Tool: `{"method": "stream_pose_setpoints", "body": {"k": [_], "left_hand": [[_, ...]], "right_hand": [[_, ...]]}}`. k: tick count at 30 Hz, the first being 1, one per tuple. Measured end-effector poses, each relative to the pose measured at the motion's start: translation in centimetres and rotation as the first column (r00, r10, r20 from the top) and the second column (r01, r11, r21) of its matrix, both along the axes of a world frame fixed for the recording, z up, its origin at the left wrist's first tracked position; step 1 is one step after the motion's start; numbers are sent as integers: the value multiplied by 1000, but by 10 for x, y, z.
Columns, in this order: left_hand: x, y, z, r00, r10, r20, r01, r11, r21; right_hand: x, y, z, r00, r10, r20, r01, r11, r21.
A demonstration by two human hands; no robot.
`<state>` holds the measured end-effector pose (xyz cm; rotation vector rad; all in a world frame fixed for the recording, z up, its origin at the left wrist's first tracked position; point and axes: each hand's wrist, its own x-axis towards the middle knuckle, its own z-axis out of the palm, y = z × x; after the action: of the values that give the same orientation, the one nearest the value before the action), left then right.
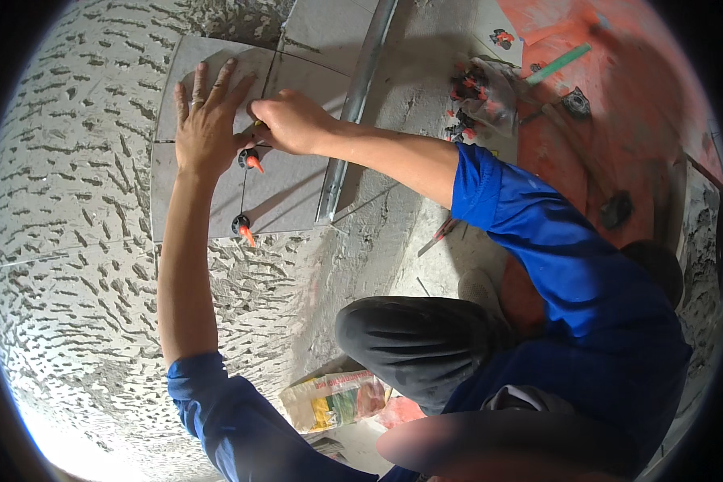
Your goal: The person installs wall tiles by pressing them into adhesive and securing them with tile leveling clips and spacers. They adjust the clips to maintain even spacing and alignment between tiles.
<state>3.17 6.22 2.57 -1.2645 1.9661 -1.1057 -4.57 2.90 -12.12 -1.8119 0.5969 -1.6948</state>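
My left hand [210, 120] lies spread on a grey wall tile [193, 201], its fingers apart near the upper edge. My right hand [293, 120] is closed beside it at a tile joint, gripping a small yellowish piece [259, 124] that is mostly hidden by the fingers. Just below sits a black round tile leveler [249, 159] with an orange handle, and a second such leveler [241, 225] is lower on the same joint. More grey tiles [321, 40] are above. A long metal straightedge [364, 64] runs along their right side.
Textured mortar [64, 193] surrounds the tiles. At right are a bag of levelers [486, 96], a green bar [558, 64], a mallet [614, 207] and red sheeting [635, 104]. A blade-like tool [434, 237] lies by my knee [386, 337]; a printed sack [329, 402] is below.
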Motion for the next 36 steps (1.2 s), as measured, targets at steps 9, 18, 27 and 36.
{"method": "stream_pose_setpoints", "body": {"k": [9,18,27,36], "left_hand": [[-4,-1,-4,996,53,67,-49,997,-54],[-7,-1,-4,997,72,35,-72,997,-25],[-6,0,-4,999,19,32,-19,999,-27],[26,-21,-6,974,-113,197,135,986,-101]], "right_hand": [[-9,-35,-2,994,-92,50,91,995,30],[-36,-104,-13,922,-372,109,358,925,131],[-132,-103,-84,725,224,652,-584,700,410],[-199,-42,-105,661,560,499,-750,525,403]]}}
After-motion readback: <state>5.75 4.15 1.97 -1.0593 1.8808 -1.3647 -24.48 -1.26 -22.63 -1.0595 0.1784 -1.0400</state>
